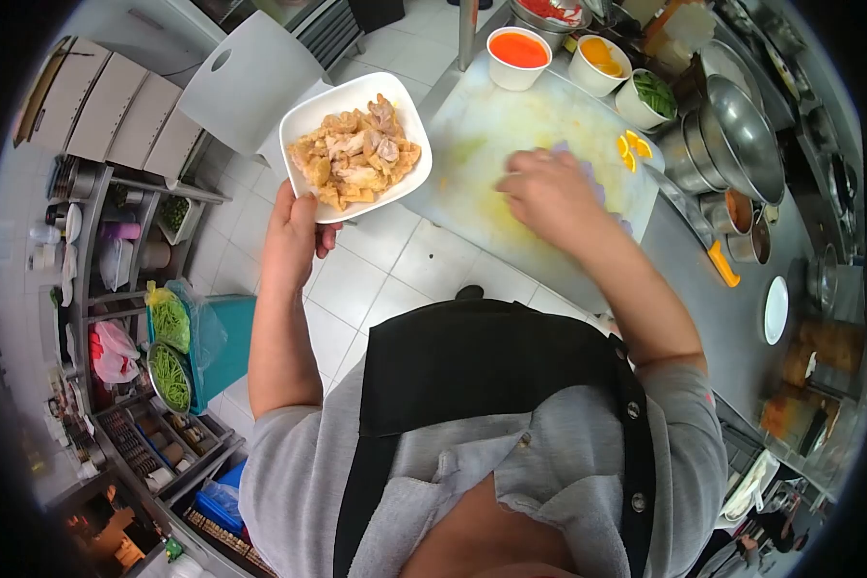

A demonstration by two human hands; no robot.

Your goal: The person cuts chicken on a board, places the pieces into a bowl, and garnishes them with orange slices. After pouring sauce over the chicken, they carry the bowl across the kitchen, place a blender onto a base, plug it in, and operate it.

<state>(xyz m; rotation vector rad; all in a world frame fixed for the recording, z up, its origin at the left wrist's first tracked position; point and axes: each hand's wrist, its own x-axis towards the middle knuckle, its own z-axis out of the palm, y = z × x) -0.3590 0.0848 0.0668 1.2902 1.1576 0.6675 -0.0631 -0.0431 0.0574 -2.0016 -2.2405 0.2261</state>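
My left hand grips a white square bowl by its near left corner, thumb at the rim and fingers underneath. Chopped pieces of cooked meat, pale to golden and looking like chicken, fill the bowl, which is held up left of the cutting board. Over the middle of the white, yellow-stained cutting board is my right hand, its fingertips smeared by motion. A light purple material, like a cloth, shows beside and partly under this hand; I cannot tell whether the fingers hold it.
White tubs with orange-red liquid, orange pieces and green leaves line the board's far side. Orange slices and a yellow-handled knife lie right. Beyond are metal bowls and a white plate. Shelves stand left.
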